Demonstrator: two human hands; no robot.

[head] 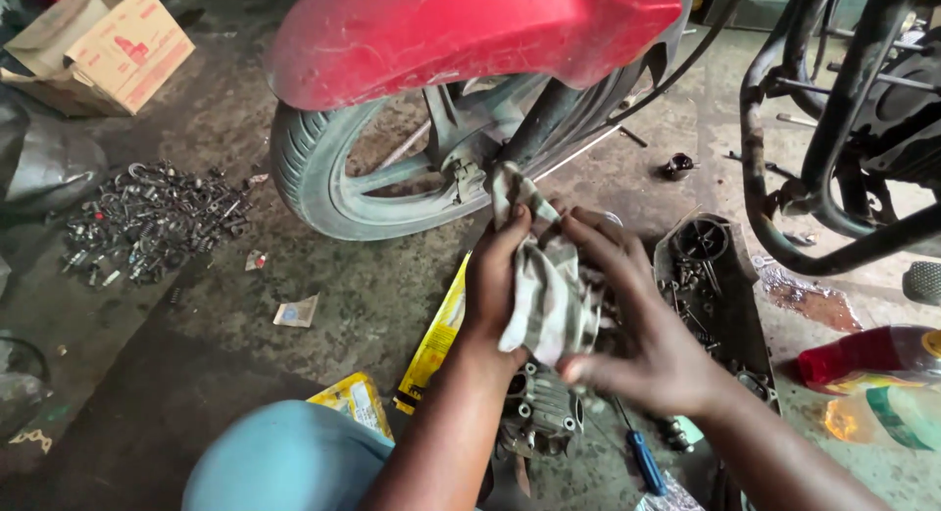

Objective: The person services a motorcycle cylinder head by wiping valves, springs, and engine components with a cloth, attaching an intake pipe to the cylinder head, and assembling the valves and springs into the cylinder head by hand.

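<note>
My left hand [497, 276] and my right hand [642, 330] both grip a striped grey-white rag [549, 286], which is pressed over a grey metal engine part [539, 413]. The part's lower end shows below the rag; its upper end is hidden under the cloth and my fingers. Both hands hover low over the oily concrete floor, just in front of a motorcycle's front wheel [314, 173] with a red mudguard [461, 31].
A pile of bolts and nuts [152, 222] lies at left, near a cardboard box [103, 46]. A black tray of small parts [711, 276] sits at right, beside a bare motorcycle frame [833, 129], a plastic bottle [872, 359] and a blue-handled screwdriver [645, 462]. Yellow packets [431, 340] lie below my hands.
</note>
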